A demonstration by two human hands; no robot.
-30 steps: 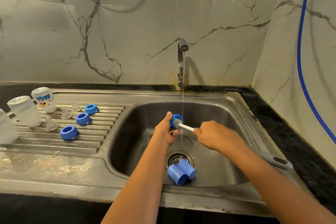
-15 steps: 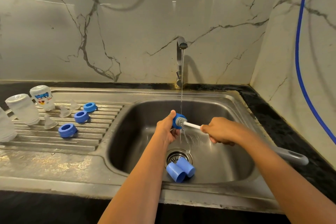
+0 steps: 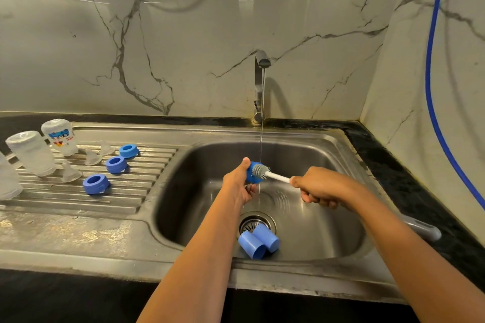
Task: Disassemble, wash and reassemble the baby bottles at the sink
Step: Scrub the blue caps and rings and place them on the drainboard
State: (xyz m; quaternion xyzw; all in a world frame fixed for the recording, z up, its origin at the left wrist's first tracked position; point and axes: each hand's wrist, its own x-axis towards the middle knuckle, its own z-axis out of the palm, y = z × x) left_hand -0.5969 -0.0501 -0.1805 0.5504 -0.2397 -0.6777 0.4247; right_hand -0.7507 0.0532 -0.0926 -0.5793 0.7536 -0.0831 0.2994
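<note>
Marble-veined walls back a steel sink [image 3: 288,136], its tap [image 3: 258,86] running. Over the basin the left hand [image 3: 237,183] grips a blue cap [image 3: 251,177]. The right hand [image 3: 319,189] clutches a brush [image 3: 259,170], bristles at the cap's mouth. 2 more caps [image 3: 252,245] lie below the grip, and 3 rings [image 3: 116,164] and upturned bottles [image 3: 31,152] sit well left of it.

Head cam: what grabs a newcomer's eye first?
Mid-basin, under the thin stream from the tap, the left hand holds a blue cap while the right hand holds a brush to it. Two blue caps lie by the drain; three blue rings, teats and upturned bottles sit on the drainboard at left.
</note>
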